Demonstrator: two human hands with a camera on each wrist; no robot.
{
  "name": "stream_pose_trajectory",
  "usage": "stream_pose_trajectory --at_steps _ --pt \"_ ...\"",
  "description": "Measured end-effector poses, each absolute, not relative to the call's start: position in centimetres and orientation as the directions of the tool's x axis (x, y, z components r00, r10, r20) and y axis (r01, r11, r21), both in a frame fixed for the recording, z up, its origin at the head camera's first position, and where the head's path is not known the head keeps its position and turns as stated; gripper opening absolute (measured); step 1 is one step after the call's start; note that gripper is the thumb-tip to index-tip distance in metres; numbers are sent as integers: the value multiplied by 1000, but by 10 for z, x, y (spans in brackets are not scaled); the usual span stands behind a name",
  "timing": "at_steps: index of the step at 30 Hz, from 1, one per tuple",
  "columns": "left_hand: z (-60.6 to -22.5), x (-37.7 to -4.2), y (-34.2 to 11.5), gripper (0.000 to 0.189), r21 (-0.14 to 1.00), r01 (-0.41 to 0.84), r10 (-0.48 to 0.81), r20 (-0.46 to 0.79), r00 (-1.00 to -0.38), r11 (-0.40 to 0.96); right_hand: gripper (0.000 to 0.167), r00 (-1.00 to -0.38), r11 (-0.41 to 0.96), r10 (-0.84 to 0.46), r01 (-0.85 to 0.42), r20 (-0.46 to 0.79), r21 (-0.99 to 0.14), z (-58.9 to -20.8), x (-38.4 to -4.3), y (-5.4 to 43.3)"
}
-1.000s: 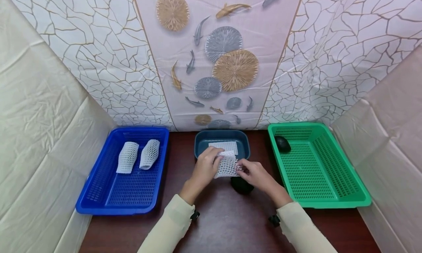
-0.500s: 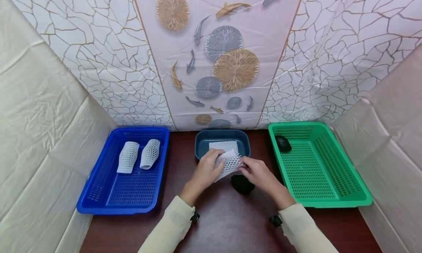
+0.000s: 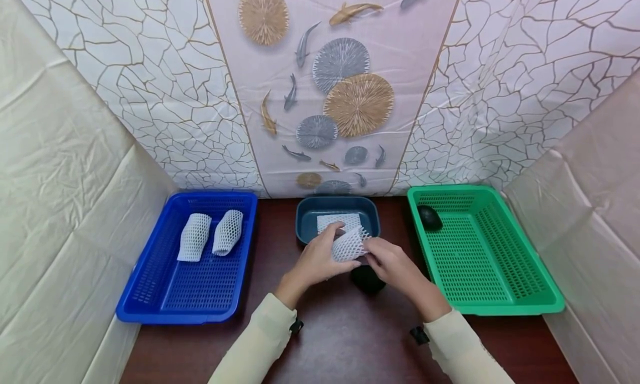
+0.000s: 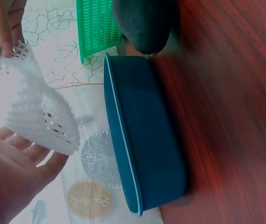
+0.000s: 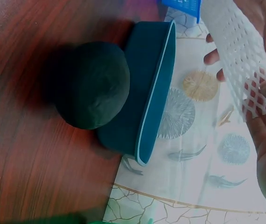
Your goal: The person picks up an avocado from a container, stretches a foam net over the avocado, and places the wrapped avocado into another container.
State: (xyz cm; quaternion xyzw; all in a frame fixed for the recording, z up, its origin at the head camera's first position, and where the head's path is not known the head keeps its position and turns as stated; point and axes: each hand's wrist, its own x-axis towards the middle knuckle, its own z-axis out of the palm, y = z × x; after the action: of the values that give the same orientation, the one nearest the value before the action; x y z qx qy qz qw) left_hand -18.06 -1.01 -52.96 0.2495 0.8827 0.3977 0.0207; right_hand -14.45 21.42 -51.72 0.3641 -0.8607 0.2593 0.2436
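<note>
Pinched at 1 end in right hand, loosely cradled in unclenched left hand: white net sleeve, aloft near teal tray. Possible mishaps: tearing from overstretching; slippage through lax left-hand support; rolling of dark fruit on table after stray knock.

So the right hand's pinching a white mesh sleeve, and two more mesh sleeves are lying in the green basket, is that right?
Not quite: the two other mesh sleeves lie in the blue basket, not the green basket, as the head view shows. The right hand is indeed pinching a white mesh sleeve.
</note>
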Motion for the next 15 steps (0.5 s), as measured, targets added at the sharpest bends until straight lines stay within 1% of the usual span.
stream_pose_trajectory --at_steps 3,7,11,15 --pt "-529 -182 -10 93 741 398 477 119 -871 541 35 -596 581 -508 -770 622 -263 -518 -142 214" --pt "-534 -181 -10 89 762 383 497 92 -863 523 38 -598 588 -496 -765 629 -263 -519 -139 213" --pt "-539 -180 -10 81 739 432 503 146 -852 517 38 -605 587 -474 -759 640 -282 -520 -137 212" --pt "-542 -180 -11 73 710 476 482 218 -849 518 36 -585 564 -447 -771 677 -295 -524 -139 212"
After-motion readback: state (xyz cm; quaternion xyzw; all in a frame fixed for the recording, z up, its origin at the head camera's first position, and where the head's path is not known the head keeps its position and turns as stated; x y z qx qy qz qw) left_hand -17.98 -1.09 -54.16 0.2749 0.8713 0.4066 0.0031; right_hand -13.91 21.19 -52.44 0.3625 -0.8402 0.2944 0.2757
